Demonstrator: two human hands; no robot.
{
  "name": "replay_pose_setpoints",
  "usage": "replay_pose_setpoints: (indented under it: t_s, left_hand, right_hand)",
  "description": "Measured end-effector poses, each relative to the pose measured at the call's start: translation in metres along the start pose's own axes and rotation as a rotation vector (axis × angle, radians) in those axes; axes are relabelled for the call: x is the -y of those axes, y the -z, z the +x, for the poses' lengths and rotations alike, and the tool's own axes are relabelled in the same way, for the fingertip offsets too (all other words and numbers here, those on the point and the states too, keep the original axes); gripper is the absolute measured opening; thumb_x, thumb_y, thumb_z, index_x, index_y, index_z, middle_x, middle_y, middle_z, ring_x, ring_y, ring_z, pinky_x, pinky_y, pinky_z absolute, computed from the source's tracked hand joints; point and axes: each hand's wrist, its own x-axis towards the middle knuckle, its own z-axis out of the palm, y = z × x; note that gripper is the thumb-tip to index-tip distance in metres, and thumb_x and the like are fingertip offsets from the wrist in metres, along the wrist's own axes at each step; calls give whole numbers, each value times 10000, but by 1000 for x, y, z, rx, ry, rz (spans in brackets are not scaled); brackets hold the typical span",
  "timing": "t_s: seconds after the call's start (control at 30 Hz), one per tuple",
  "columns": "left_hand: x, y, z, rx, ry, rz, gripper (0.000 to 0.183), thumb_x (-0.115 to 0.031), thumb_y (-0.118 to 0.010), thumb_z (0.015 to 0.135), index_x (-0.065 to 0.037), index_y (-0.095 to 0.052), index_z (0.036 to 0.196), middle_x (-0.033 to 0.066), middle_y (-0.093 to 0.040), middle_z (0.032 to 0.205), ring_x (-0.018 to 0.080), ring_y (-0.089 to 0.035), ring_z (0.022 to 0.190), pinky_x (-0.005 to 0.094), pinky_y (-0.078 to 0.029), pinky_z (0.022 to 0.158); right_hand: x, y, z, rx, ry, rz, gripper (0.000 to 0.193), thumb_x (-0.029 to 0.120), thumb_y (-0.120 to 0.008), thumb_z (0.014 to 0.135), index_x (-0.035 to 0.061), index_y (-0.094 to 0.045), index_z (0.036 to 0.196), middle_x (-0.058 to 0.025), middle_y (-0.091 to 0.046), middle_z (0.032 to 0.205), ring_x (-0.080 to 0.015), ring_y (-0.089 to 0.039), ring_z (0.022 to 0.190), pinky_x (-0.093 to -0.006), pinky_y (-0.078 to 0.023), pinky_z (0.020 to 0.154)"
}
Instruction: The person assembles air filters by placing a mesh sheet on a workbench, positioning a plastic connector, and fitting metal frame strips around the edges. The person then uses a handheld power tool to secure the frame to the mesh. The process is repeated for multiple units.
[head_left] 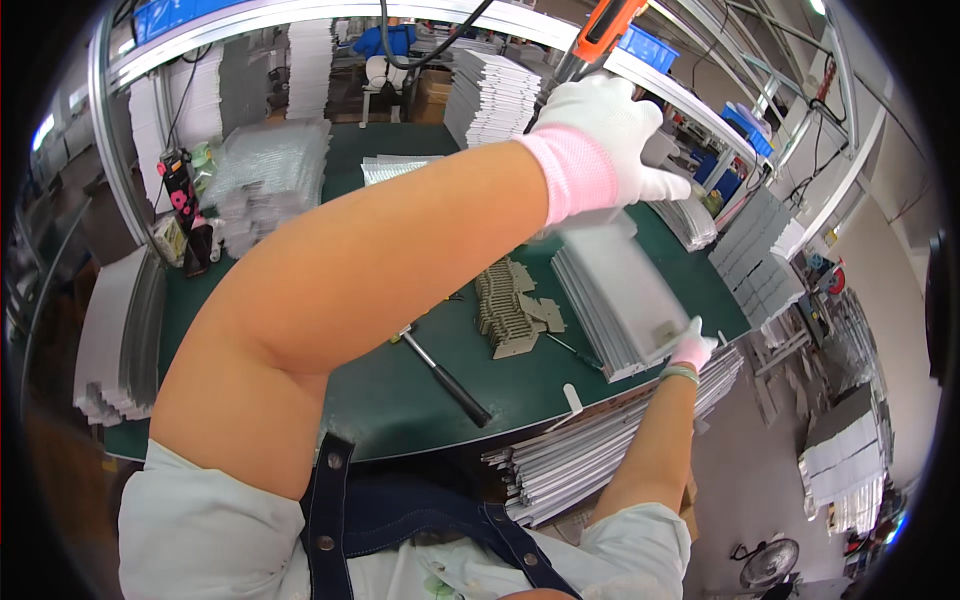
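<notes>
My left hand (605, 125), in a white glove with a pink cuff, is raised high across the worktable, its thumb held away from the fingers. Just beyond it hangs an orange power screwdriver (603, 32); no grip on the tool is visible. At the near right, my right hand (692, 346), gloved as well, is at the corner of a whitish flat panel (630, 285), fingers closed at its edge and partly hidden. This panel looks slightly blurred and lies over a stack of grey-white panels (590, 320). Left of the stack are several beige slotted parts (503, 308).
A hammer (445, 380) with a black handle and a thin screwdriver (575, 350) lie on the green table (390, 400). Bubble-wrapped pieces (270, 170) stand at the back left. Long strips (590, 460) stick out below the front edge. A metal frame (330, 12) crosses overhead.
</notes>
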Motion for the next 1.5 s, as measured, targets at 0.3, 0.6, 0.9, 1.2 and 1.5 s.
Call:
replay_pose_setpoints:
  t_s: [0.3,0.6,0.9,1.2,1.5]
  left_hand:
    - [-5,42,-157,147,-1,-509,717,-141,-830,661,-40,-512,1295,184,-595,1186,359,-591,1123,419,-467,988]
    - [-38,79,-286,301,208,-904,673,-34,-800,680,-58,-459,1260,220,-518,1291,465,-515,1210,495,-434,1012]
    - [-31,97,-309,344,250,-1047,688,-44,-794,728,-139,-416,1295,236,-492,1366,444,-504,1265,501,-407,1040]
    - [-33,112,-305,378,305,-952,684,-69,-805,727,-81,-445,1309,217,-491,1375,366,-537,1248,451,-434,1035]
    - [-42,115,-296,402,340,-1070,692,-100,-825,723,-51,-467,1314,235,-486,1379,386,-528,1267,449,-428,1047]
  right_hand:
    - [146,47,-223,1280,439,1117,636,354,-503,1040,-39,-309,1500,-207,-509,1405,-285,-488,1320,-407,-389,1113]
    - [121,86,-343,1621,-39,1090,282,96,-651,945,7,-584,1204,-38,-641,985,-91,-597,829,-261,-511,749]
    - [117,99,-364,1544,-4,996,269,93,-665,938,-2,-601,1181,-43,-656,1013,-86,-610,861,-254,-513,781]
    - [126,103,-361,1481,67,831,226,162,-689,924,-9,-624,1057,-52,-672,900,-99,-629,750,-258,-514,693]
    - [124,115,-347,1453,85,700,256,189,-724,902,-6,-652,1051,-29,-669,871,-64,-593,749,-245,-498,689]
